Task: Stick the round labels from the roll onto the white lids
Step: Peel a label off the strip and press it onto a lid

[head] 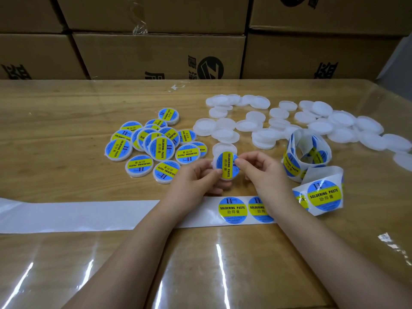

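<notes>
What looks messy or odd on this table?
The label roll sits in loose, floppy loops at right; its empty backing strip trails left across the table. A torn film scrap lies near the boxes.

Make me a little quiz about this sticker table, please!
1. True or false: the left hand and right hand hold a lid bearing a label.
2. Where is the labelled pile? A left of the hands; B right of them; C under them.
3. Fill in: each label says SOLDERING ____.
Key: 1 true; 2 A; 3 PASTE.
</notes>
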